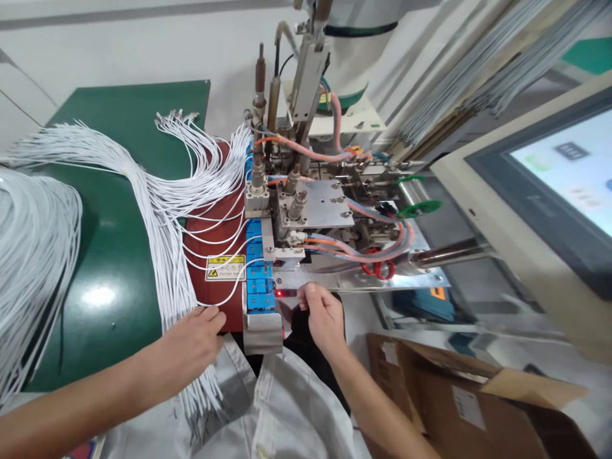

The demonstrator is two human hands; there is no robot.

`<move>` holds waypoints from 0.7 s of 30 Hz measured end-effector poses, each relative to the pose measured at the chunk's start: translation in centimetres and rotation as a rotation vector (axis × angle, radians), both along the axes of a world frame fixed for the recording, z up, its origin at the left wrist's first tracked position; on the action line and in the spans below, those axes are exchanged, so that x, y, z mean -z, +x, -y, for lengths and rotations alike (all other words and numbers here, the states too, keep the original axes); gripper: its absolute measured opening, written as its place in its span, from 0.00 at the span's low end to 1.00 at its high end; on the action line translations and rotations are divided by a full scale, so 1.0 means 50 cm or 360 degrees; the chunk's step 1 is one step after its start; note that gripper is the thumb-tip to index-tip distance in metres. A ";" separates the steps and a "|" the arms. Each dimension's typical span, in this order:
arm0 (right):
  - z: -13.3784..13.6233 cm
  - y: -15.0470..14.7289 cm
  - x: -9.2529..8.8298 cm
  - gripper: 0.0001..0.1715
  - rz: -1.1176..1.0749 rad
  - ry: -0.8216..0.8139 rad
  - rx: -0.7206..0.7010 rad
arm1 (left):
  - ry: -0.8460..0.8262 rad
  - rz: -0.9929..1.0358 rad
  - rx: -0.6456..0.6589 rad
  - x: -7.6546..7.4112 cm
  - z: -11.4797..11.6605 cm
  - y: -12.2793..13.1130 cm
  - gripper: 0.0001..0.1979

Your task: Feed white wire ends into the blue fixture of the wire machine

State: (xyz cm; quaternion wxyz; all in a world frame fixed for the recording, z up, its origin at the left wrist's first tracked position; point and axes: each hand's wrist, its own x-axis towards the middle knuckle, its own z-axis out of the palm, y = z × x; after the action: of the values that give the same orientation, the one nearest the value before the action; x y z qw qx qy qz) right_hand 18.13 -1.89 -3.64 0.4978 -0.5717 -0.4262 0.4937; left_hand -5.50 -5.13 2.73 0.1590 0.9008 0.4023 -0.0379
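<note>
Wires (162, 217) in a white bundle cross the green mat (109, 255) under the palm-down left hand (191, 344), its grip impossible to tell, while the right hand (325, 319) curls closed beside the blue clamps (261, 287).

Left hand (194, 347) covers the wires (169, 280) under it; palm side hidden, grip on them unclear. Right hand (325, 319) fingers curl away from camera, anything pinched not visible. Label (225, 268) just beyond left hand: print too small to read. Screen (564, 185) far right of right hand: blurred, cut by edge. Box (478, 408) right of right hand: cut at bottom.
</note>
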 end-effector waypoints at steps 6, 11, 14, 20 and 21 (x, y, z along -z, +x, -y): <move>0.019 -0.001 -0.001 0.21 -0.0134 0.0061 -0.0059 | -0.0200 0.0441 -0.0183 -0.039 -0.051 0.054 0.09; 0.044 -0.014 -0.025 0.19 -0.0434 0.0196 -0.0207 | -0.0077 0.0665 -0.0683 -0.019 -0.052 0.089 0.09; 0.040 -0.023 -0.046 0.09 -0.0232 0.0234 -0.0182 | -0.0084 0.0689 -0.0661 -0.004 -0.045 0.098 0.09; 0.023 -0.036 -0.067 0.05 0.0062 0.0286 -0.0234 | -0.0003 0.0992 -0.0613 0.016 -0.037 0.120 0.11; 0.024 -0.037 -0.066 0.06 0.0002 0.0253 -0.0215 | 0.0005 0.1064 -0.0655 0.017 -0.037 0.124 0.10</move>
State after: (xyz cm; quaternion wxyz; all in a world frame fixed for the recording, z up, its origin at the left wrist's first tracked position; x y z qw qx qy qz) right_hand 16.28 -3.09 -0.34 0.5069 -0.5008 -0.5018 0.4904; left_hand 0.71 -3.29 1.87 0.2843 0.7642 0.5005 0.2909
